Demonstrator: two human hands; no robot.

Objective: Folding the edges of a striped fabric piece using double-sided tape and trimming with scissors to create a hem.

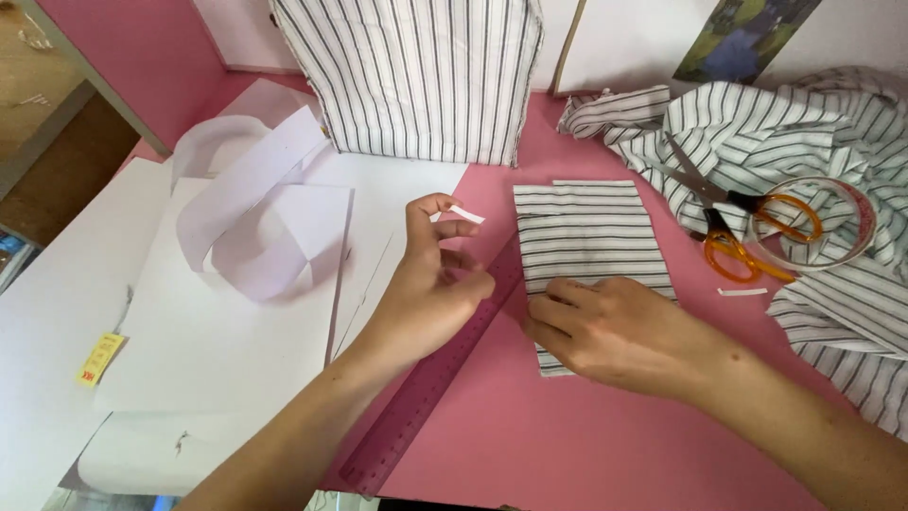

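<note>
While the right hand presses its flat, close-set fingers on the near edge of a folded striped cloth piece, the left hand pinches a small white tape strip at its fingertips above a purple ruler. Orange-handled scissors and a tape roll lie to the right on the pink table.

Bright, even daylight fills the frame with soft shadows under both hands on the pink bench. White paper sheets at left glare slightly. Focus is sharp; edges bend mildly.
</note>
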